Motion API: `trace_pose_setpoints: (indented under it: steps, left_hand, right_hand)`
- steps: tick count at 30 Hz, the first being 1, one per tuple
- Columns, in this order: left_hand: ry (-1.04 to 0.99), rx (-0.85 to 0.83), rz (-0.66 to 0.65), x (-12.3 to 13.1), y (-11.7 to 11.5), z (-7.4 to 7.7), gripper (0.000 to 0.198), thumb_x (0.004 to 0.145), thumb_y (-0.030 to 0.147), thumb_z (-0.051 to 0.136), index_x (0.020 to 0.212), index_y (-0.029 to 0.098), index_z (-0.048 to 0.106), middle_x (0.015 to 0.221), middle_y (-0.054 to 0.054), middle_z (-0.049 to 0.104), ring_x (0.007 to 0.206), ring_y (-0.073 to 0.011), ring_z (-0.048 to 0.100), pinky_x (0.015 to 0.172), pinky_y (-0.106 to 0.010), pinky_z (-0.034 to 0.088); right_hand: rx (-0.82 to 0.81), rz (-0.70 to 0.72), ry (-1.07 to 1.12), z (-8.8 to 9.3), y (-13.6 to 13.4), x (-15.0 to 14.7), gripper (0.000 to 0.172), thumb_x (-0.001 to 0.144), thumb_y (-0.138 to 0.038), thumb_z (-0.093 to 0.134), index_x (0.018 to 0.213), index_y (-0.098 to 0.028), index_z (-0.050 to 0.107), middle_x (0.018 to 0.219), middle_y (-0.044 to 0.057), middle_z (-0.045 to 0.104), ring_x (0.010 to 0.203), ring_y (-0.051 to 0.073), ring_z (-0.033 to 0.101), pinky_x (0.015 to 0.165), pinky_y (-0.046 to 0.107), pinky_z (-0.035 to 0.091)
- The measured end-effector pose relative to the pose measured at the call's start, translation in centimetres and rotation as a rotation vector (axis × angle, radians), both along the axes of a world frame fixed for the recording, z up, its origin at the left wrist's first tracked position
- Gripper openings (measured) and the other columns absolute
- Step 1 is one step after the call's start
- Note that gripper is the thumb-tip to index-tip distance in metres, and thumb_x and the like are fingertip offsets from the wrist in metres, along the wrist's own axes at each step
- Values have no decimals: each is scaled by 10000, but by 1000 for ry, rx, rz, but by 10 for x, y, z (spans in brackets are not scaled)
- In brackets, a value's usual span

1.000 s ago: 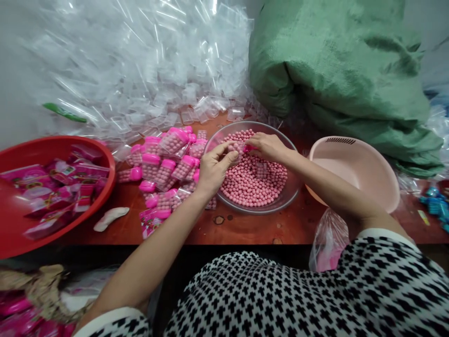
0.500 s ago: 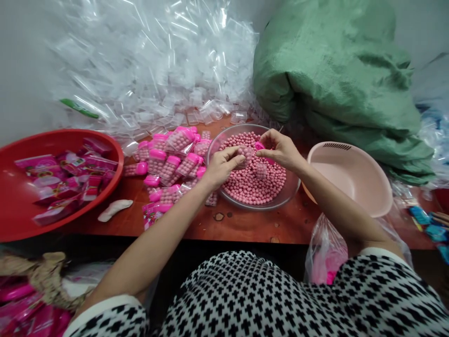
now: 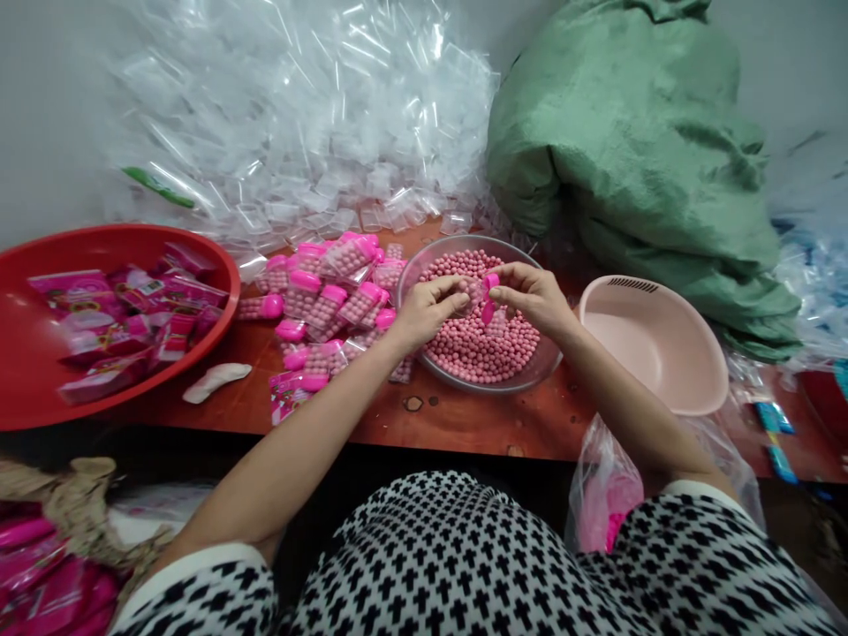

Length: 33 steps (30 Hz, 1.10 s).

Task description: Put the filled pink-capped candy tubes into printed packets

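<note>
My left hand [image 3: 429, 309] pinches a small clear plastic bottle [image 3: 472, 291] above a glass bowl [image 3: 464, 389]. My right hand [image 3: 533, 296] grips a pink cap [image 3: 488, 296] close to the bottle's end. Both hands are over the bowl, which is heaped with pink candy balls [image 3: 480, 340]. Left of the bowl lies a pile of clear bottles [image 3: 324, 305] filled with these balls and topped with pink caps. Whether the held bottle has balls inside is hard to tell.
A red basin [image 3: 225, 265] of pink packets stands at left, and a pale pink basin [image 3: 662, 296] at right. Behind are a heap of clear plastic bottles [image 3: 298, 115] and a green sack [image 3: 629, 159]. A plastic bag [image 3: 600, 503] hangs at the wooden table's edge [image 3: 464, 455].
My hands have drawn closer together over the bowl, bringing the pink cap near the bottle. The whole scene has shifted slightly in view as my head moved.
</note>
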<state>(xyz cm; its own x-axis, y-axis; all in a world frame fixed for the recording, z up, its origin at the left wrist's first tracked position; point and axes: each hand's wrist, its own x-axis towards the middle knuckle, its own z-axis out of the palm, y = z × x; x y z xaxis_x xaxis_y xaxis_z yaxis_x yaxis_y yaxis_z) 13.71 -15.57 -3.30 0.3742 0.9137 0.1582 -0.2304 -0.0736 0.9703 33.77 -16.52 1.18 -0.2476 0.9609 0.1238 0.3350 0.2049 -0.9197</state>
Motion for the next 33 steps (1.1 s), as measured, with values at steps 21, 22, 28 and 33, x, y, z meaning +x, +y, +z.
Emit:
trace_pose_setpoints:
  steps: [21, 22, 28, 33]
  left_hand:
    - [296, 508, 128, -4, -18, 5, 213, 873, 272, 603, 998, 242, 772, 967, -36, 769, 889, -181, 703, 834, -289, 521]
    - [316, 530, 122, -4, -19, 4, 222, 879, 277, 596, 1014, 240, 768, 950, -40, 769, 867, -180, 703, 816, -286, 519]
    - [359, 503, 85, -5, -17, 0, 211, 863, 285, 607, 993, 271, 773, 854, -25, 763, 796, -181, 697, 775, -289, 522]
    - [213, 252, 128, -6, -11, 3, 195, 811, 306, 672, 950, 234, 788, 950, -38, 772, 890, -217, 700, 846, -345, 548]
  right_hand:
    - [411, 222, -571, 30, -19, -10, 118, 850, -268, 630, 780, -204, 560, 694, -4, 572, 634, 126, 500, 605, 259, 384]
    - [412, 244, -568, 29, -20, -8, 106, 854, -262, 624, 791, -205, 561, 695, -5, 573, 631, 126, 501, 603, 257, 385]
    - [426, 353, -601, 22, -14, -3, 96, 889, -278, 588, 819, -212, 578, 703, -2, 582, 629, 126, 522, 601, 254, 403]
    - [370, 211, -479, 17, -3, -14, 164, 860, -382, 642, 846, -220, 660, 787, 34, 657, 721, 164, 587, 697, 305, 469]
